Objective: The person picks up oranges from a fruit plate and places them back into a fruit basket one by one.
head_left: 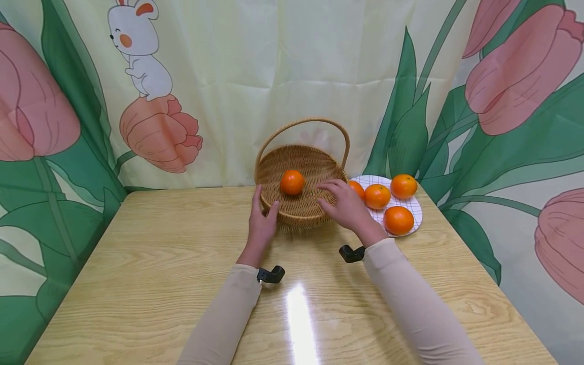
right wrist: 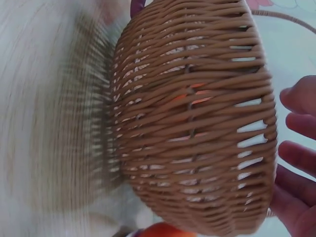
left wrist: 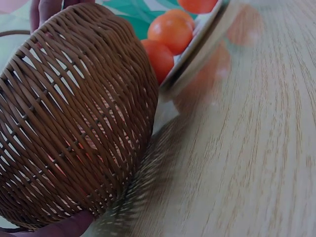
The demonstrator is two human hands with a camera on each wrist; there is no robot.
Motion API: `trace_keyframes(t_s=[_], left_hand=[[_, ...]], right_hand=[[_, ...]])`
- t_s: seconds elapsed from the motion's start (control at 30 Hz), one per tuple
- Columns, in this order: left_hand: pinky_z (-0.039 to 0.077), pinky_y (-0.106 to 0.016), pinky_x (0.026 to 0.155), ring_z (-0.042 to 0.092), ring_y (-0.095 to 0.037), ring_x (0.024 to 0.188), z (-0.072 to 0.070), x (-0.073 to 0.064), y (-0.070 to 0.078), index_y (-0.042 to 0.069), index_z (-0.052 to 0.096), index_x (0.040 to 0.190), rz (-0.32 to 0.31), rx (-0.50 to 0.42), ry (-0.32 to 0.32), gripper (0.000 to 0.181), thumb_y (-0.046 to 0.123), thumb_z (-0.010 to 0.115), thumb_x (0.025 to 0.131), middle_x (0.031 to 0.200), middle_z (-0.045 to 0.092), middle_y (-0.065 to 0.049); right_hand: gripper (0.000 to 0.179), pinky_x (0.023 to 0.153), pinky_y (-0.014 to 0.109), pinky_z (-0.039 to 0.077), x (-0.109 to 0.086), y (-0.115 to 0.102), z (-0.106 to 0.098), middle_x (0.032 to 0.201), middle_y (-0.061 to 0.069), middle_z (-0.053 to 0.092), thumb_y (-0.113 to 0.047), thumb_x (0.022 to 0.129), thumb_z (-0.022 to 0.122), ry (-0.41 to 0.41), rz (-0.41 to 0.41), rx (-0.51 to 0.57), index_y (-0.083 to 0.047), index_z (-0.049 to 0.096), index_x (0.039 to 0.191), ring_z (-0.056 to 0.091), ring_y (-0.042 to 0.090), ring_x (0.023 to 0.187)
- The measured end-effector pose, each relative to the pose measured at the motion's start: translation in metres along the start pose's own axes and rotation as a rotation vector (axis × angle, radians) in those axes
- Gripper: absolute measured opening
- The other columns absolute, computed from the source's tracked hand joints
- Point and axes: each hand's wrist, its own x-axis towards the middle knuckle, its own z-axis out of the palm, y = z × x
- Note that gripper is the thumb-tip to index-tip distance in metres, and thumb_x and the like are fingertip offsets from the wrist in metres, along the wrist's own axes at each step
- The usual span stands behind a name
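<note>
A wicker basket [head_left: 298,215] with a tall arched handle stands at the back middle of the table, its opening facing me. One orange [head_left: 292,182] lies inside it. My left hand [head_left: 262,223] holds the basket at its lower left side, the thumb against the outer weave. At the basket's right rim is my right hand [head_left: 347,203], with fingers loosely bent and nothing between them. In the right wrist view those fingers [right wrist: 298,148] lie beside the rim; whether they touch it I cannot tell. The orange shows faintly through the weave.
Right of the basket, a white checked plate [head_left: 414,209] bears several oranges [head_left: 399,220], one partly hidden by my right hand. The wooden table [head_left: 150,263] ends at a printed curtain [head_left: 228,76] behind the basket.
</note>
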Motion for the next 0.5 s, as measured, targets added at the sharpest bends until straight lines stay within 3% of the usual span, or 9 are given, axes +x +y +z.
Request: trace_keyframes(t_s=[0.2, 0.33, 0.5], left_hand=[[0.031, -0.045, 0.107, 0.027, -0.025, 0.136, 0.000, -0.002, 0.002, 0.057, 0.012, 0.134, -0.019, -0.011, -0.009, 0.063, 0.059, 0.049, 0.083, 0.152, 0.015, 0.005], [0.035, -0.046, 0.104, 0.033, -0.031, 0.132, -0.001, -0.002, 0.001, 0.059, 0.012, 0.133, -0.024, -0.011, -0.013, 0.061, 0.059, 0.048, 0.084, 0.152, 0.015, 0.002], [0.035, -0.047, 0.104, 0.033, -0.032, 0.132, -0.001, -0.002, 0.000, 0.058, 0.012, 0.133, -0.014, -0.017, -0.018, 0.061, 0.059, 0.048, 0.084, 0.152, 0.015, 0.004]], right_hand=[[0.031, 0.088, 0.042, 0.047, -0.007, 0.007, -0.004, 0.119, 0.006, 0.056, -0.026, 0.086, 0.059, 0.102, 0.002, 0.009, -0.015, 0.062, 0.115, 0.054, 0.026, 0.103], [0.029, 0.078, 0.038, 0.049, -0.011, 0.013, -0.006, 0.115, 0.007, 0.057, -0.025, 0.086, 0.058, 0.148, 0.013, 0.014, -0.013, 0.063, 0.112, 0.055, 0.023, 0.091], [0.029, 0.083, 0.039, 0.049, -0.016, 0.023, -0.008, 0.118, 0.007, 0.056, -0.025, 0.087, 0.057, 0.157, 0.063, 0.014, -0.012, 0.063, 0.112, 0.054, 0.023, 0.098]])
